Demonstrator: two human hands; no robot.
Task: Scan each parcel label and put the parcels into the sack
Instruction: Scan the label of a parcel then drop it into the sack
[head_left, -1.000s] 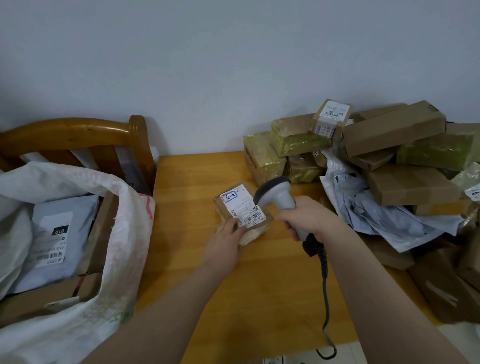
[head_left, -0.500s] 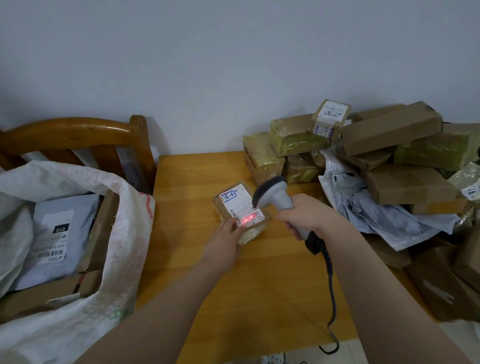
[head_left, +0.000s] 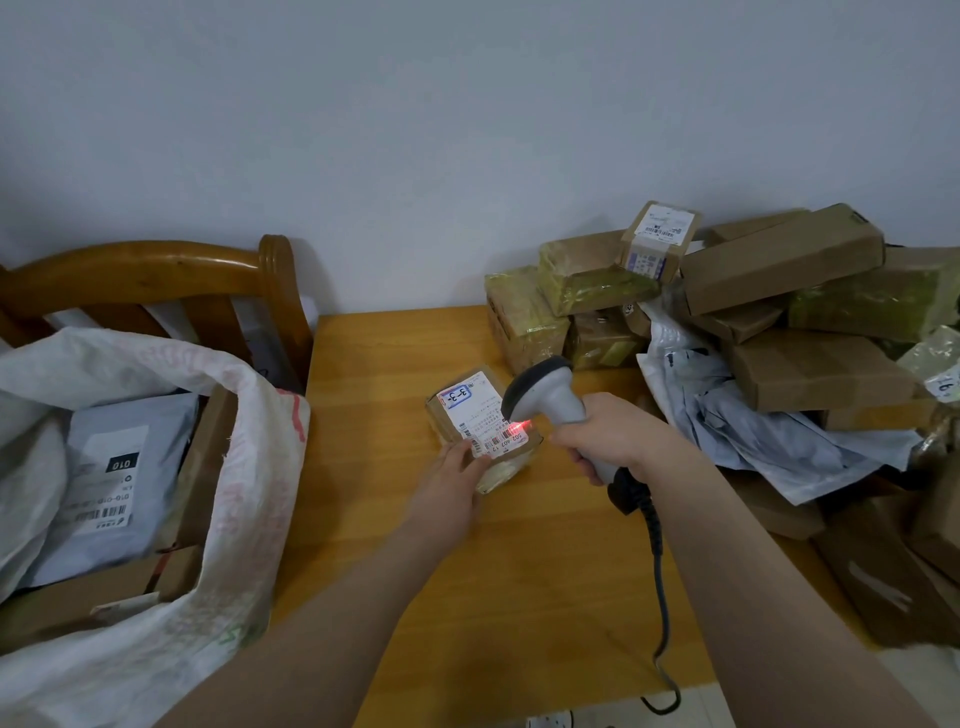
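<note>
Spanning the frame's centre, a wooden table (head_left: 519, 571) meets a pale wall (head_left: 467, 130); left hand (head_left: 451, 491) holds a parcel (head_left: 470, 410), right hand (head_left: 618, 441) grips a scanner (head_left: 550, 395).

Both bare forearms reach forward. The left hand (head_left: 451, 486) grips the parcel (head_left: 470, 413) at its near corner; the right hand (head_left: 621, 441) is curled round the barcode scanner (head_left: 545, 387) handle.
</note>
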